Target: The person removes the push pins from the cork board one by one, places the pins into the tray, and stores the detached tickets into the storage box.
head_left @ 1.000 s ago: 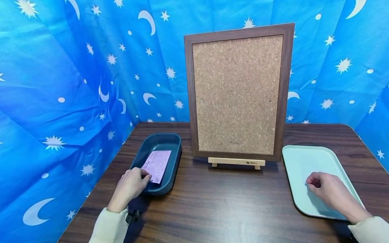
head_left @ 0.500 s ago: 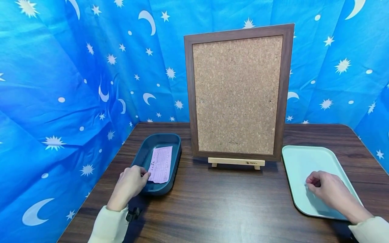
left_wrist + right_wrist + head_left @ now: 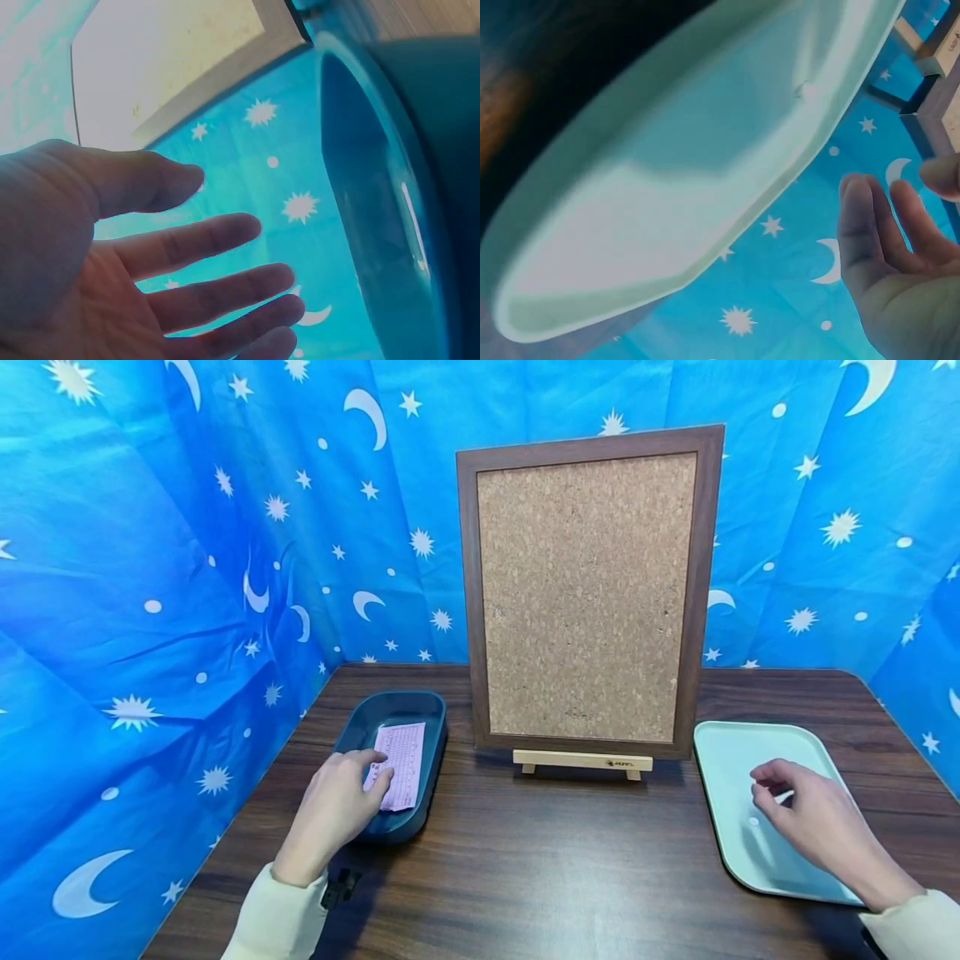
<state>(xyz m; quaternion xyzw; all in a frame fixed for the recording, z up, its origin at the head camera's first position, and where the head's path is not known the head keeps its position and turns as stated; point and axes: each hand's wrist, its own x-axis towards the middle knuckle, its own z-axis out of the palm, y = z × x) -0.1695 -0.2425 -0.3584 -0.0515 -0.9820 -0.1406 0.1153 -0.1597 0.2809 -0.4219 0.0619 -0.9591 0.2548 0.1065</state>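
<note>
A pink printed slip of paper [image 3: 401, 768] with grid lines lies in the dark blue bin [image 3: 438, 718]. Over the bin's near left side is my left hand [image 3: 337, 797], its thumb and forefinger apart and overlapping the slip in the head view. The left wrist view shows that hand [image 3: 150, 255] with fingers extended and nothing in them. My right hand [image 3: 813, 818] hovers above the pale green tray [image 3: 750, 739], fingers loosely bent and holding nothing visible. A small white thing [image 3: 753, 821] is on the tray, just below the right fingertips.
A brown-framed cork board [image 3: 585, 602] stands upright at the back middle on a small wooden easel [image 3: 581, 761]. All of it rests on a dark wood-grain table [image 3: 540, 860]. Blue cloth [image 3: 247, 527] with moons and stars hangs close behind and at both sides.
The slip straightened within the bin, and my left fingers parted from it and moved slightly right. My right hand has lifted a little with its fingers parting, and the small white thing shows below it.
</note>
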